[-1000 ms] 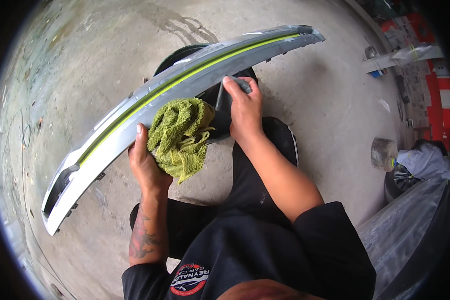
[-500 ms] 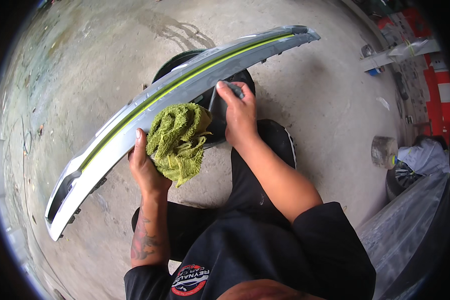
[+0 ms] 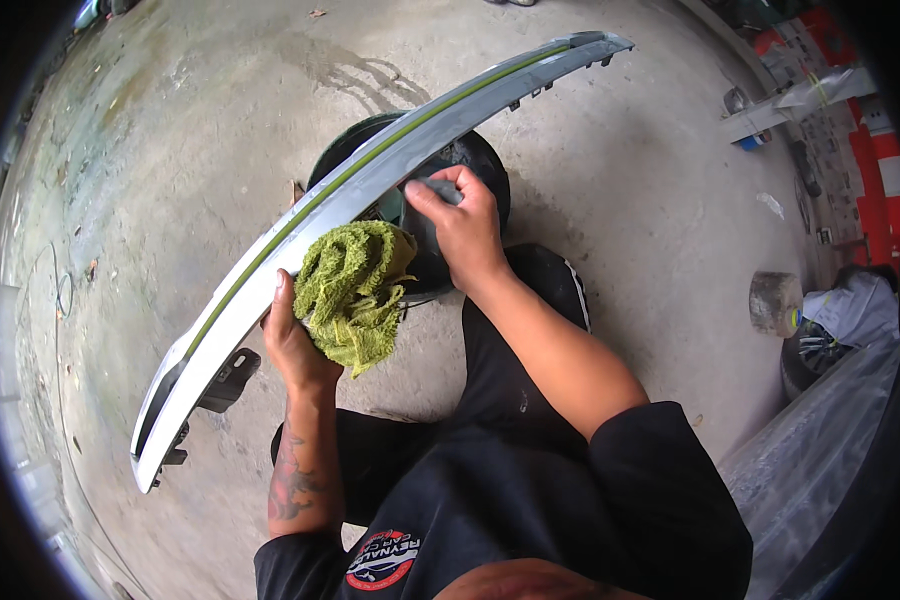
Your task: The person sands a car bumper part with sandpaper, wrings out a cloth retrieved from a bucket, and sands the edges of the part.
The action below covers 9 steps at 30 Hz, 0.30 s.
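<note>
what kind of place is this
Probably a car body repair or paint shop floor. The person holds a long silver bumper trim panel over a black bucket on stained bare concrete floor, with a green rag in hand and another masked part lying nearby.

Auto body workshop. Stained bare concrete floor, long silver car trim panel laid over black tyre, second tyre, grey sheeted car body at right.
</note>
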### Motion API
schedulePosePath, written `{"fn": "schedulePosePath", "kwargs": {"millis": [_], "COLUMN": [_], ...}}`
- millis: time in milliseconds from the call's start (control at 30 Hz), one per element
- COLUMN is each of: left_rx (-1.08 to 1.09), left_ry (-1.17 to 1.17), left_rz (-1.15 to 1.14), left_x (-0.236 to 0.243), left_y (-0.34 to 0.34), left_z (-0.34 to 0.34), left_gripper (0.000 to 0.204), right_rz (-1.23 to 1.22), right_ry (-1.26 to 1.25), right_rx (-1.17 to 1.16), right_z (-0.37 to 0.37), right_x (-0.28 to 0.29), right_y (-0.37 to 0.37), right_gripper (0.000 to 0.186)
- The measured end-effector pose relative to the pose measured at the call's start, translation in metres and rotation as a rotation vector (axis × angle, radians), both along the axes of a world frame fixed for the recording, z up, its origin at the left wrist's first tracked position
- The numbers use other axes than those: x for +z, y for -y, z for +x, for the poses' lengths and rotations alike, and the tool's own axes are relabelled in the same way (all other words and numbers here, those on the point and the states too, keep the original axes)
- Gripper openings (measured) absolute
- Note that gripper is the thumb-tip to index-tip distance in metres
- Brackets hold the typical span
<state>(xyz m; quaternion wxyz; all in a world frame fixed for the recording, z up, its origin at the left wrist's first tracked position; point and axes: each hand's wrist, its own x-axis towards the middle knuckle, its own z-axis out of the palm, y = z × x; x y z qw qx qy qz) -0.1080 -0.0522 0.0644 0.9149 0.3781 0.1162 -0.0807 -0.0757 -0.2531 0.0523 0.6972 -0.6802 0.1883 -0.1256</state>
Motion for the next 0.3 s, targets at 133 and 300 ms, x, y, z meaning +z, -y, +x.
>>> {"fn": "schedulePosePath", "kwargs": {"millis": [133, 300], "left_rx": [-0.011, -0.053], "left_ry": [0.026, 0.264], "left_rz": [0.015, 0.013], "left_x": [-0.013, -0.002], "left_y": [-0.013, 0.009], "left_z": [0.002, 0.007], "left_gripper": [0.045, 0.079], "right_rz": [0.466, 0.455], "right_ry": [0.124, 0.169], "right_rx": [-0.195, -0.175], "right_z": [0.0, 0.025], "right_x": [0.01, 0.003], "right_y": [0.044, 0.156], "right_gripper": [0.02, 0.03]}}
